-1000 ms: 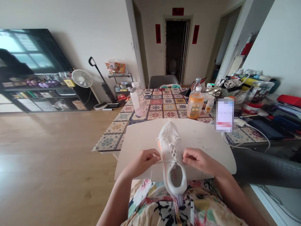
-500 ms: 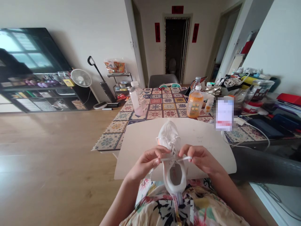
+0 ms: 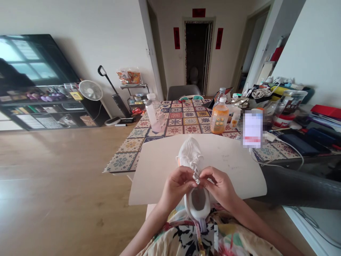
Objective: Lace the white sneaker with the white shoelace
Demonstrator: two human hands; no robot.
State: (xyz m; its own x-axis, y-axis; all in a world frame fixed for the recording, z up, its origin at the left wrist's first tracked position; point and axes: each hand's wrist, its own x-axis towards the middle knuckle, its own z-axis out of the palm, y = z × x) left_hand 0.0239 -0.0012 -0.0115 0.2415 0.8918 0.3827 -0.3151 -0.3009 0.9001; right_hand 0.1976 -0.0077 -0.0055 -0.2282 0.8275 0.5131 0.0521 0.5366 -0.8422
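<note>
1. While both hands meet over it, white sneaker (image 3: 192, 167) lies toe-away on pale sheet (image 3: 160, 167) at near edge of tabletop (image 3: 186, 119); heel over the lap
2. Left hand (image 3: 177, 185): grip pinched together on white lace (image 3: 196, 175) at the tongue
3. Right hand (image 3: 218, 185): grip pinched on same lace; fingertips of both hands touching
4. Beyond sheet: orange bottle (image 3: 219, 119); clear bottle (image 3: 155, 112), well apart
5. Right side: cable (image 3: 290, 151), cluttered items; fan (image 3: 90, 90) on far floor
</note>
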